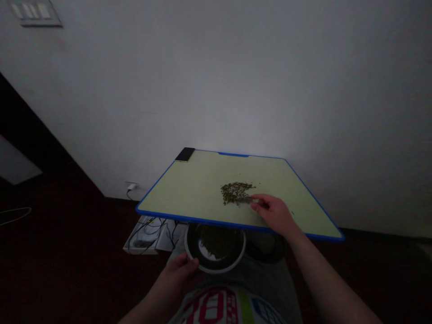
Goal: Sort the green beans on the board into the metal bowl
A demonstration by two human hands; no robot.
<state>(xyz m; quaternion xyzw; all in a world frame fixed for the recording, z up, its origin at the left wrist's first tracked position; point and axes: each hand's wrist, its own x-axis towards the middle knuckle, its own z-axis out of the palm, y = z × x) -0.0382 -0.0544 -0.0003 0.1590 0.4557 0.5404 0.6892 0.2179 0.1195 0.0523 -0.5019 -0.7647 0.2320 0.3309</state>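
My left hand [182,268] grips the near left rim of a round bowl [216,270] with a pale edge, thumb over the rim. Inside the bowl lies a heap of dark green-brown bits [219,240]; they are too dim to name. My right hand [272,211] rests over the tabletop, fingers pinched on a small, thin greyish tool [248,199], whose exact kind I cannot make out. The tool's tip reaches into a loose patch of small greenish-brown grains [232,191] spread on the board.
The pale folding table [189,189] has a blue rim and stands against the wall. A black phone [185,154] lies at its back left corner. Below are white boxes with cables [145,234], a plugged-in charger [132,186] and a dark round container [265,246].
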